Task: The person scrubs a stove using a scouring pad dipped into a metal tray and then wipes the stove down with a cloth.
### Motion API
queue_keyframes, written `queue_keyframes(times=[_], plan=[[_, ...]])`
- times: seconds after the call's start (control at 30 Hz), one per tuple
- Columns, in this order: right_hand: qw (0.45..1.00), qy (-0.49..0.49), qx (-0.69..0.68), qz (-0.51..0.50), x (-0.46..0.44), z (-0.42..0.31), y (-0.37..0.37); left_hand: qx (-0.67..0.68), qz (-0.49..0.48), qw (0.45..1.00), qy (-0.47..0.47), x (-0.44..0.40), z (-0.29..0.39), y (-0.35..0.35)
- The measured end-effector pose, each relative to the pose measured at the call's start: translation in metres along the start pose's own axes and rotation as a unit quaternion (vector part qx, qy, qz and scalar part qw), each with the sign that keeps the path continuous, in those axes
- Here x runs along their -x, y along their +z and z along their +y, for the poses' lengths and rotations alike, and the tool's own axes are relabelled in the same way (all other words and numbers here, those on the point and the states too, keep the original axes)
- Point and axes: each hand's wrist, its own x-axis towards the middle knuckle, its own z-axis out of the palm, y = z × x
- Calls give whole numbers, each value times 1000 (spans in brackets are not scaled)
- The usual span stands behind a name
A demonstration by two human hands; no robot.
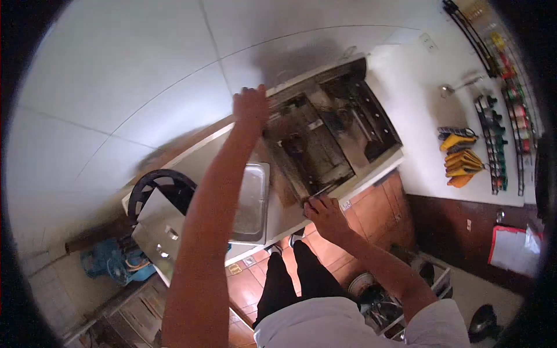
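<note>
A grimy, dark metal frame (316, 145) lies in the counter, with an open, stained cavity (354, 116) at its right. At the frame's back left corner is my left hand (250, 107), slightly blurred, its fingers curled together; what they hold is hidden. My right hand (326, 217) has its fingers bent round the frame's front left corner, at the counter's front edge. Left of the frame, a steel sink (250, 203) is partly covered by my left forearm.
A black ring-shaped object (159, 188) and a pale panel (159, 223) stand left of the sink. Yellow-orange cloths (461, 165) and bottle racks (493, 142) line the right wall. A blue machine (110, 261) sits lower left; dishes (380, 301) are in a rack lower right.
</note>
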Motion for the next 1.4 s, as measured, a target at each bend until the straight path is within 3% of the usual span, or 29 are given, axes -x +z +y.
queue_keyframes(times=[0.03,0.23,0.33,0.43,0.5,0.57,0.67,0.77,0.87,0.9,1.03,1.13,1.23,1.3,1.4], plan=[[1000,-18,-12,7,10,10,-5,16,1,1000,-7,2,1,-7],[990,95,69,80,45,147,-18,-6,43,999,5,6,3,-12],[978,144,73,133,37,176,-27,-2,-80,997,-21,11,16,-45],[980,129,49,143,54,139,-5,-59,176,981,-46,44,41,-12],[982,121,34,139,49,122,-1,144,228,958,-96,82,85,-24],[980,144,31,135,37,116,-17,295,246,898,-215,120,136,-10],[986,125,68,86,-7,140,-26,367,160,846,-353,141,188,41],[982,145,118,17,-7,133,-31,403,127,832,-361,142,189,47],[977,170,2,127,38,142,-26,380,152,840,-358,141,189,46],[971,214,25,106,42,145,-33,375,157,845,-348,140,188,42],[989,107,84,59,-14,172,-28,400,153,840,-334,141,188,37],[984,154,81,29,-74,170,-32,414,161,834,-326,137,189,35],[987,92,95,92,-49,167,-31,399,161,845,-316,141,178,48],[991,97,35,83,-8,151,-35,369,166,864,-299,148,169,56],[989,138,-13,54,32,176,-37,406,105,845,-332,152,163,43]])
